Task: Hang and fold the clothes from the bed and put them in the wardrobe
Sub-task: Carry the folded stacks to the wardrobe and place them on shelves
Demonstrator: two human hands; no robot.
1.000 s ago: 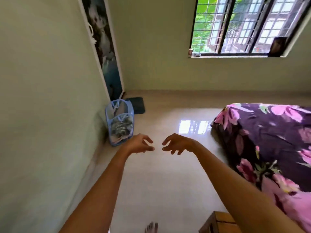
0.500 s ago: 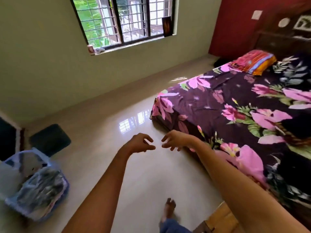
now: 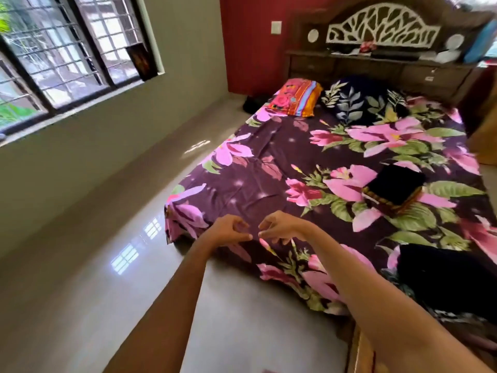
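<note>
A bed (image 3: 263, 181) with a purple sheet printed with pink flowers fills the right half of the view. On it lies a folded black garment with a gold border (image 3: 394, 188). A second dark garment (image 3: 446, 281) lies at the near right edge of the bed. My left hand (image 3: 228, 230) and my right hand (image 3: 279, 228) hover side by side over the bed's near corner, fingers loosely curled, holding nothing. Their fingertips almost meet. The wardrobe is out of view.
An orange and pink pillow (image 3: 294, 98) and a dark leaf-print pillow (image 3: 355, 102) lie at the head, under a carved wooden headboard (image 3: 382, 30). A barred window (image 3: 67, 49) is on the left wall. Glossy floor (image 3: 107, 278) runs beside the bed. A wooden edge (image 3: 359, 354) shows at bottom right.
My view has swung right, from the laundry basket and wall to the whole bed. My hands keep the same pose in front of me, now over the bed's corner.
</note>
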